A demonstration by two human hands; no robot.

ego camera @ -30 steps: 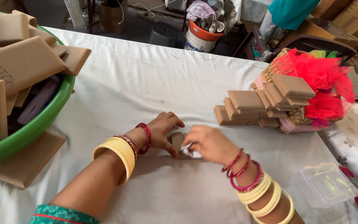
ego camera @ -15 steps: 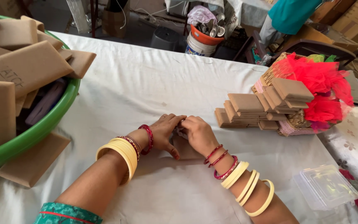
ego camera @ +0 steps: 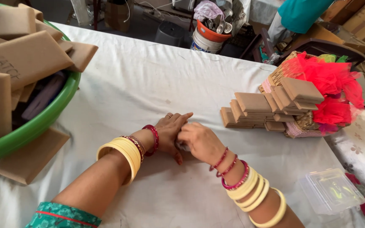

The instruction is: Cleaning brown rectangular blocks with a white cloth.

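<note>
Both hands meet mid-table, pressed together over a small item that's mostly hidden under them. Left hand lies flat, fingers extended, covering it; right hand curls in against it, fingertips tucked at the same spot. Can't tell what the item is, only a pale sliver shows btwn the palms.

Risks, as I judge: item is small and covered, so it could slip or crease unseen. Stacked brown boxes lean stepwise vs. the red-frilled basket; a nudge of the cloth could topple them. Green tub is overfilled w/ flat brown packets; some overhang the rim.
</note>
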